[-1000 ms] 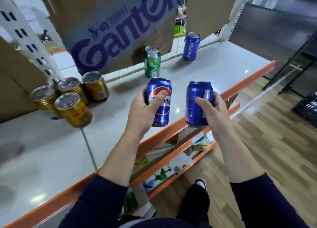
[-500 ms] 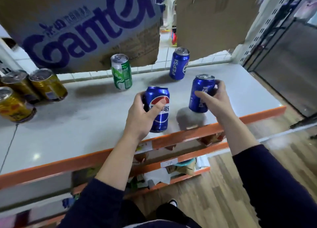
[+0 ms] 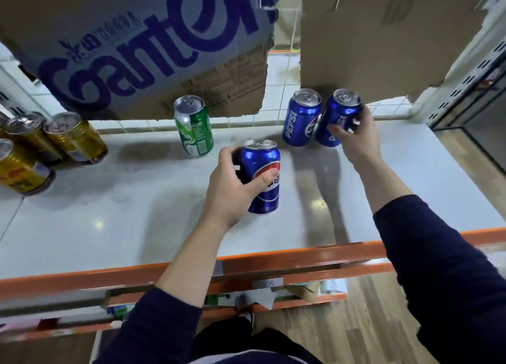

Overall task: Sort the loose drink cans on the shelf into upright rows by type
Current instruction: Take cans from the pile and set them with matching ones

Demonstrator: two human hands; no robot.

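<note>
Presently, the left hand [image 3: 230, 188] grips a blue aluminium Pepsi-logo can [image 3: 264, 177], upright above the middle of the white shelf board [image 3: 137, 226]. The right hand [image 3: 353, 133] grips a second blue can [image 3: 338, 117] at the rear, just beside a standing blue can lettered "PEPSI" [image 3: 299, 119]. The brown cardboard box [image 3: 137, 48] overhead reads "Ganten".

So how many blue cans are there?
3. The standing can at the back; the right hand holds the second can beside it; the left hand holds the third can in front.

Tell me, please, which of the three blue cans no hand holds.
The middle blue can, standing free at the back; the left hand grips the front can and the right hand grips the rightmost can.
</note>
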